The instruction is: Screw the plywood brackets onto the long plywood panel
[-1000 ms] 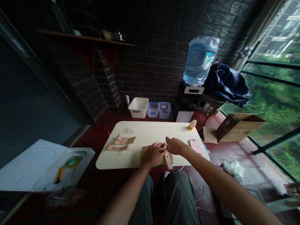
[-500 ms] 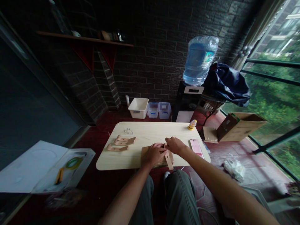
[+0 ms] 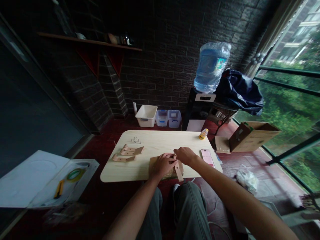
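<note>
Near the front edge of the pale table (image 3: 112, 171), a wooden piece with holes (image 3: 178, 172) lies over a brown cardboard sheet (image 3: 152, 162). My left hand (image 3: 163, 163) is closed on the far end of that piece, its fingers reaching over from the left. My right hand (image 3: 184, 155) is closed in a fist-like grip just above the same end; what it grips is hidden by its fingers. To the left lie more wooden pieces, a joined one (image 3: 132, 151) and a separate one (image 3: 123, 158). Behind them several small metal screws (image 3: 135, 140) stand or lie on the tabletop.
A phone with a pink screen (image 3: 207, 157) lies right of my right arm. Beyond it is a small yellow-based bottle (image 3: 203, 134). An open white case (image 3: 82, 180) stands low at left. A water dispenser (image 3: 197, 110) and bins (image 3: 146, 116) are behind the table.
The whole view has shifted slightly, so things appear a little further left. Both hands keep the same grip at the wooden piece, with no clear movement of the pieces.
</note>
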A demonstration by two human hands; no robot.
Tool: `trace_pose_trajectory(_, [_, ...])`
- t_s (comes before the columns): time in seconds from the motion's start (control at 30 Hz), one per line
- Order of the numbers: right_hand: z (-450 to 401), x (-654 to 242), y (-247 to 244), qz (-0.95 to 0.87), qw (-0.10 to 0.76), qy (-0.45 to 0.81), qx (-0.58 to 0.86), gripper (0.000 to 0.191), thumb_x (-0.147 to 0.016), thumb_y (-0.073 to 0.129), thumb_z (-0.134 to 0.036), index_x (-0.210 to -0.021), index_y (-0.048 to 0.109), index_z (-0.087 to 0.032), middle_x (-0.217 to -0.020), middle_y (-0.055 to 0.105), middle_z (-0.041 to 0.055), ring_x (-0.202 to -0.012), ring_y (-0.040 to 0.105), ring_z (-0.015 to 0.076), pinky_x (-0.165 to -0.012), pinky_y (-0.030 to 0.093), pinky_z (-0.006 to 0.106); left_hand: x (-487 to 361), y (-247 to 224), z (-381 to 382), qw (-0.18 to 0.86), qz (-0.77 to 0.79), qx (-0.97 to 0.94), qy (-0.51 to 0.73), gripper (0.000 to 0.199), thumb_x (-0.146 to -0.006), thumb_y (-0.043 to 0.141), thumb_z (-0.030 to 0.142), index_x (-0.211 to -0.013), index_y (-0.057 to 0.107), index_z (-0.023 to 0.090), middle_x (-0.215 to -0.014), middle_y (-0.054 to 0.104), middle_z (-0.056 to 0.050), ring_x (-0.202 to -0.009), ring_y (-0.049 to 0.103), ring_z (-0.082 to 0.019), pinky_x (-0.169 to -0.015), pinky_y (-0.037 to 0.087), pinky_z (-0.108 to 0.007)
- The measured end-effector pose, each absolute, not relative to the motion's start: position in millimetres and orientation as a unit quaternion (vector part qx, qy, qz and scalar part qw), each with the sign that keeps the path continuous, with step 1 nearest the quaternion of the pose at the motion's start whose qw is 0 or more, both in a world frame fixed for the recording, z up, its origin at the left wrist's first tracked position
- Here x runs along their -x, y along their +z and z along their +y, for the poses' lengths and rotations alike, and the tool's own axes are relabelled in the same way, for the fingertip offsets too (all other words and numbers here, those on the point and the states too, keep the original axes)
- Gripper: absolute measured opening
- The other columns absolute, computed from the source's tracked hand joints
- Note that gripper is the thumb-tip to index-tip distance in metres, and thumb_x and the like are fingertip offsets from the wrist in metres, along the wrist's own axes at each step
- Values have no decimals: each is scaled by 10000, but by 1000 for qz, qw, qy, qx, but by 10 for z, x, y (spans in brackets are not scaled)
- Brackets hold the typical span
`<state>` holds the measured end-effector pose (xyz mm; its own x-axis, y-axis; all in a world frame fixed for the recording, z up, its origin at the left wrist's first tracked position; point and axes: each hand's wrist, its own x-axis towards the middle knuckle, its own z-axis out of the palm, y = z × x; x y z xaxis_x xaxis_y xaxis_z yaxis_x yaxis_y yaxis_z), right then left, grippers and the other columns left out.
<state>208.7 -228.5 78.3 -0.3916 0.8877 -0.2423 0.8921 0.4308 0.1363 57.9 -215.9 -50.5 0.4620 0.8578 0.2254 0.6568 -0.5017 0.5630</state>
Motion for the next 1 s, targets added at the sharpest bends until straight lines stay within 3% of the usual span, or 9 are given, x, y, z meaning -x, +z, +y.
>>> trace_pose_trajectory(0.27, [-2266,-2077,667,838,125,-12,-530,258,-982,522,-290,-1147,639,-130,-1068,718,174,-989,707,264,-792,542,335,-562,-535,-2142,218,456,-829,240,172,-898,643,378,-969,783,308,-1263,676,0,-1268,502,-216,-1091,382,-365])
trace_pose_trajectory(0.5, [-2294,-2048,593,822,117,-13,-557,249,-994,492,-268,-1126,636,-113,-1086,704,182,-1007,699,245,-806,542,310,-567,-560,-2119,201,449,-836,243,155,-888,643,346,-941,783,305,-1259,677,-2,-1259,512,-217,-1088,386,-371])
trace_pose_trajectory(0.73, [-2343,-2087,702,838,142,-25,-526,360,-906,567,-160,-1259,559,-94,-1107,705,180,-997,707,260,-795,553,333,-569,-486,-2164,207,457,-833,235,178,-890,639,335,-1002,776,317,-1250,684,6,-1260,513,-214,-1091,380,-360])
trace_pose_trajectory(1.0, [-2295,-2133,687,846,137,-22,-515,237,-961,531,-226,-1167,625,-152,-1089,715,158,-1021,702,246,-820,532,331,-559,-529,-2146,201,445,-839,242,165,-899,645,375,-974,779,315,-1223,690,-2,-1233,530,-215,-1068,397,-365])
